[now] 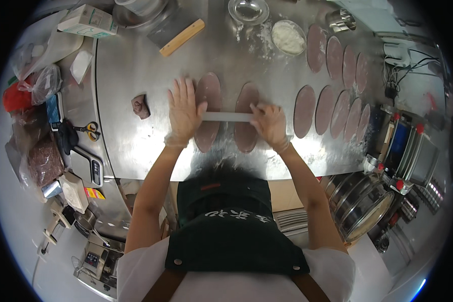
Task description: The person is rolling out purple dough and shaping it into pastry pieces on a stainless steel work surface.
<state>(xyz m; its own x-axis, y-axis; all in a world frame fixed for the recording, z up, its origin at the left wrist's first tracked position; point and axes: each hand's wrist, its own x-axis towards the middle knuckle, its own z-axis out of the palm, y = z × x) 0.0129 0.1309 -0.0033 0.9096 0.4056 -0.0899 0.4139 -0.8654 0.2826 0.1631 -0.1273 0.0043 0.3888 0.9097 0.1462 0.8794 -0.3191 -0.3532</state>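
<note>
A thin white rolling pin point(228, 117) lies crosswise over two long oval sheets of purplish dough, the left sheet point(208, 136) and the right sheet point(246, 138). My left hand point(182, 111) rests flat at the pin's left end, its fingers stretched out and the thumb beside the pin. At the other end, my right hand point(271, 122) has its fingers bent around the pin; that end is hidden under the hand. Clear gloves seem to cover both hands. Left of my left hand sits a small dark purple dough lump point(140, 106).
Several oval dough sheets point(304, 111) lie in two rows at the right of the steel table point(131, 146). A flour bowl point(288, 38), a glass bowl point(248, 11) and a wooden-handled scraper point(182, 37) are farther back. Scissors point(89, 130) and a scale point(87, 166) stand left.
</note>
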